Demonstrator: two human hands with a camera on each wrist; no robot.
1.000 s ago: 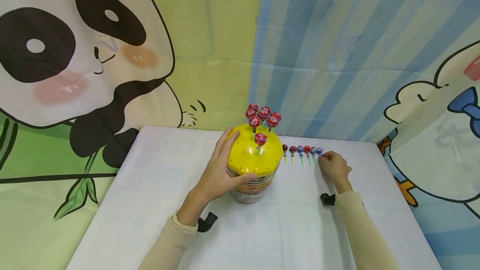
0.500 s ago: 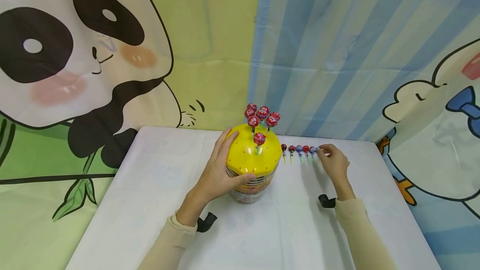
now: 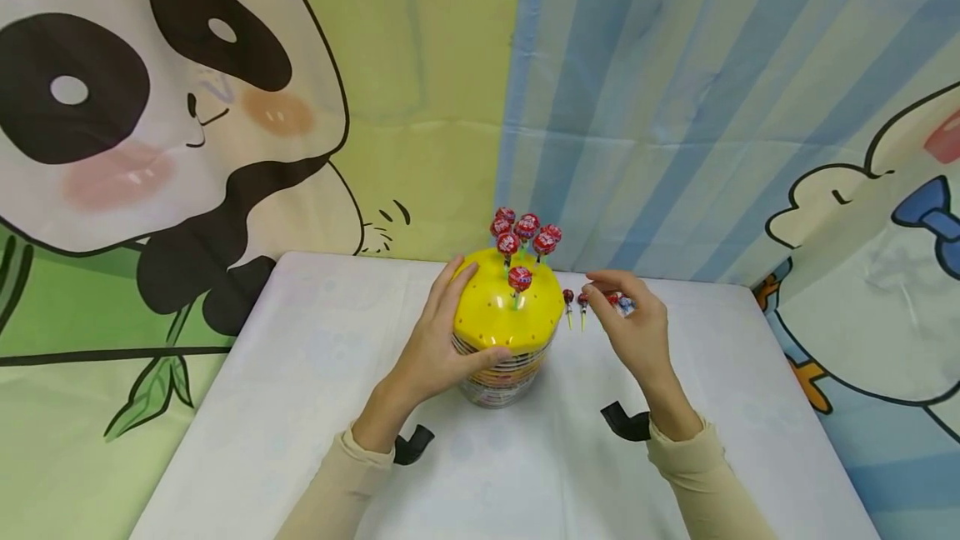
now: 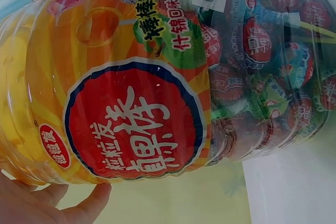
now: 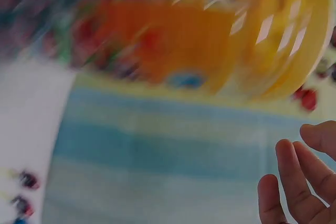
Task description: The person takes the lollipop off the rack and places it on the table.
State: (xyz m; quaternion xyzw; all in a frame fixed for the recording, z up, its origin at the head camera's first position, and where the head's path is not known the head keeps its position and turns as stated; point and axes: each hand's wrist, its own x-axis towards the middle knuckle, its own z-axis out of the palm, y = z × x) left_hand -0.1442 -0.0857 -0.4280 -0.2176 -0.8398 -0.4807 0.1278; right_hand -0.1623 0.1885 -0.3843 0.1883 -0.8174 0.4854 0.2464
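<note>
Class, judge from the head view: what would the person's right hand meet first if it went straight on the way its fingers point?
The right hand points left, so probably the yellow lid comes first; the hand's height is unclear, so it might instead reach the lollipops standing in the lid.

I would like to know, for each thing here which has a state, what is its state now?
Jar: upright, with wrapped lollipops inside.
Yellow lid: on the jar.
Lollipops on the lid: wrapped, standing stick-down.
Lollipops on the table: lying in a row, partly hidden.
Left hand: holding the jar near its top.
Right hand: raised, no held thing visible.
</note>
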